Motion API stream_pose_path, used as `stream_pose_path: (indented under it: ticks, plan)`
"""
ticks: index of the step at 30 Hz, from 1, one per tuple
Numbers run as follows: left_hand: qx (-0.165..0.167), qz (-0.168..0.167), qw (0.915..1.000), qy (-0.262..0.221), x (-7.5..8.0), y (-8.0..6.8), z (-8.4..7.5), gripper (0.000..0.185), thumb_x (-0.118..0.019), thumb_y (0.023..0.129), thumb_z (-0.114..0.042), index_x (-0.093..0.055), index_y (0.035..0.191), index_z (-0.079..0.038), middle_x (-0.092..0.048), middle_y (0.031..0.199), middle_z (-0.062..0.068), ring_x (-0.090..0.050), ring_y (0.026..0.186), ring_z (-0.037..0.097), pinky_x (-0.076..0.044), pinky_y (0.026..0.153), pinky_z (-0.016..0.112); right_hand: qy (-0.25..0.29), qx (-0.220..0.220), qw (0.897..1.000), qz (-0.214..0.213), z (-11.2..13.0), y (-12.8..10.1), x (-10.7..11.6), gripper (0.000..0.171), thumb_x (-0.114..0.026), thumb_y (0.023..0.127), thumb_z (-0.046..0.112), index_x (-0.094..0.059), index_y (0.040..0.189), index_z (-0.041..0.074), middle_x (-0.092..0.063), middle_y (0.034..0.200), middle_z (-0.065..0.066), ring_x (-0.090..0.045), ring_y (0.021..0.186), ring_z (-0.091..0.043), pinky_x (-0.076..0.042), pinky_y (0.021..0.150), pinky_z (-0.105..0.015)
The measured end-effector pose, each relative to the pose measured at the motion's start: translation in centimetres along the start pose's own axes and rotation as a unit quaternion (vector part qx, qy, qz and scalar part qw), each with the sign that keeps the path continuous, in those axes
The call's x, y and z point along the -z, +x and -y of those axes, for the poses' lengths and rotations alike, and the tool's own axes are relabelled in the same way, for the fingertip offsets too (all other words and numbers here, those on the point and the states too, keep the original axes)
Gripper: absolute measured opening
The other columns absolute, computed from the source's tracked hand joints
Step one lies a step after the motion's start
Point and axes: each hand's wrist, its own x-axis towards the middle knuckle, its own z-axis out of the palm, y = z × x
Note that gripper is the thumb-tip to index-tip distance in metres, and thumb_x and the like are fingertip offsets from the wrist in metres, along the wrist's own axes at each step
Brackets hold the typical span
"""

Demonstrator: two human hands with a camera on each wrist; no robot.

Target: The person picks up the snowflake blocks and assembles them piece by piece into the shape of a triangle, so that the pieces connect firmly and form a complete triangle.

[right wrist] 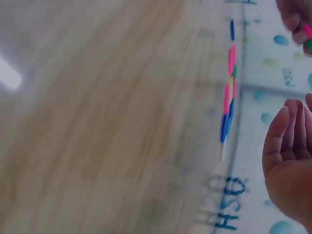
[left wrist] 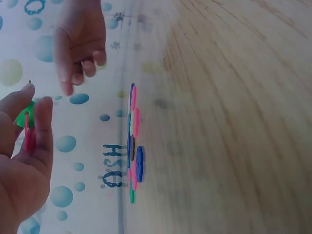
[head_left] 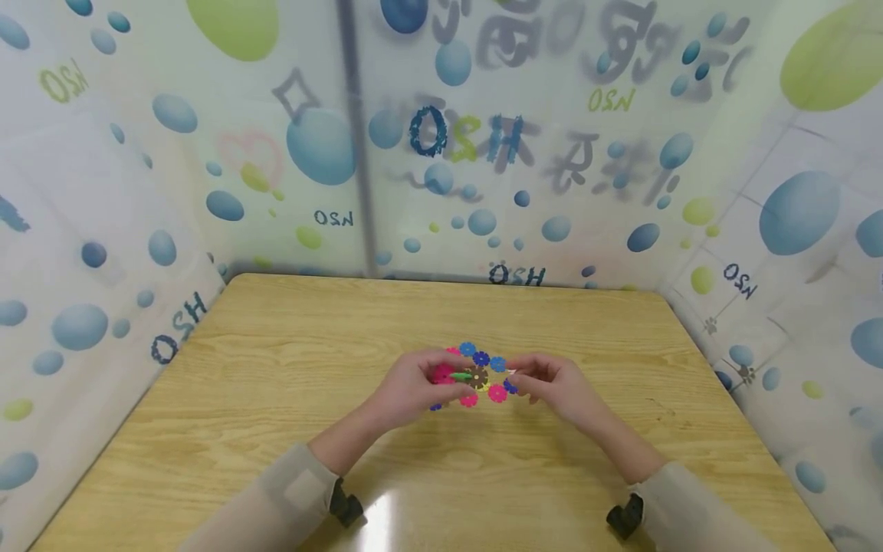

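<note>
So the left hand (head_left: pixel 407 389) has a green piece (left wrist: pixel 25 114) pinched between thumb and fingers, and there's a pink piece (left wrist: pixel 30 141) right up against it in the same grip, both lifted off the table. Whether those two are actually slotted together, I can't tell. The right hand (head_left: pixel 562 389) is just across from it, fingers loosely bent, and looks empty to me; its fingertips hover over the right end of the pile, well, over it in the head view anyway, since both wrist cams show clear air between hands and tabletop. Below and between the hands there's a loose spread of flat, notched flower-shaped discs: a brown disc (head_left: pixel 476 378) near the middle, a light blue disc (head_left: pixel 467 349) at the far edge with a dark blue disc (head_left: pixel 480 358) just beside it, and a pink disc (head_left: pixel 497 393) on the near side. Seen edge-on from the wrists they're a low row lying on the wood. All that sits on a wood-grain table (head_left: pixel 310 322). Closer in there are pale sleeves (head_left: pixel 276 491) with a small black gadget (head_left: pixel 345 504) under each cuff, and round the far side and both ends hangs a whitish curtain (head_left: pixel 269 230) with blue and green dots and mirrored H2O lettering.
</note>
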Motion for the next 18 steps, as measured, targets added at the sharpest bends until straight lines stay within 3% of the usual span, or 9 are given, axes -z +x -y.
stream_pose_path:
  ticks: [3,8,13,15,18]
  plan:
    - [0.01,0.002,0.9999,-0.009,0.0,0.0,0.1,0.03,-0.088,0.096,-0.027,-0.083,0.125,-0.022,-0.083,0.116,0.001,-0.078,0.088,0.035,-0.066,0.071,0.035,-0.027,-0.027,0.999,0.006,-0.9,0.6,1.1,0.033,-0.073,0.108,0.025,-0.073,0.133,0.003,-0.075,0.114,-0.022,-0.068,0.091,-0.029,-0.063,0.074,-0.032]
    - [0.017,-0.001,0.9999,0.003,0.0,0.0,0.0,0.03,-0.086,0.097,-0.025,-0.082,0.127,-0.023,-0.082,0.116,0.002,-0.079,0.085,0.021,-0.064,0.068,0.04,-0.088,-0.05,0.994,0.041,-2.2,1.5,2.1,0.026,-0.072,0.107,0.021,-0.076,0.131,0.011,-0.072,0.108,-0.011,-0.063,0.086,-0.023,-0.057,0.07,-0.03]
    - [0.014,0.014,0.9995,-0.023,0.1,0.0,0.1,0.031,-0.081,0.101,-0.017,-0.08,0.132,-0.02,-0.079,0.129,0.006,-0.077,0.092,0.044,-0.067,0.075,0.046,-0.123,-0.042,0.988,0.089,-2.5,1.9,2.5,0.029,-0.073,0.106,0.019,-0.076,0.134,0.013,-0.074,0.116,-0.011,-0.063,0.091,-0.021,-0.056,0.074,-0.033]
    - [0.01,0.02,0.9994,-0.026,0.1,0.0,0.2,0.031,-0.079,0.103,-0.015,-0.079,0.134,-0.019,-0.08,0.129,0.006,-0.075,0.093,0.047,-0.067,0.074,0.042,-0.125,-0.044,0.986,0.098,-2.6,2.0,2.6,0.03,-0.074,0.105,0.02,-0.077,0.134,0.013,-0.073,0.114,-0.01,-0.062,0.091,-0.02,-0.054,0.075,-0.033]
    - [0.004,0.024,0.9995,-0.019,0.2,0.1,0.3,0.031,-0.077,0.103,-0.015,-0.079,0.134,-0.021,-0.082,0.122,0.003,-0.072,0.083,0.038,-0.06,0.065,0.03,-0.132,-0.054,0.984,0.105,-2.6,2.2,2.6,0.029,-0.076,0.104,0.021,-0.079,0.132,0.014,-0.073,0.109,-0.007,-0.059,0.09,-0.02,-0.051,0.075,-0.032]
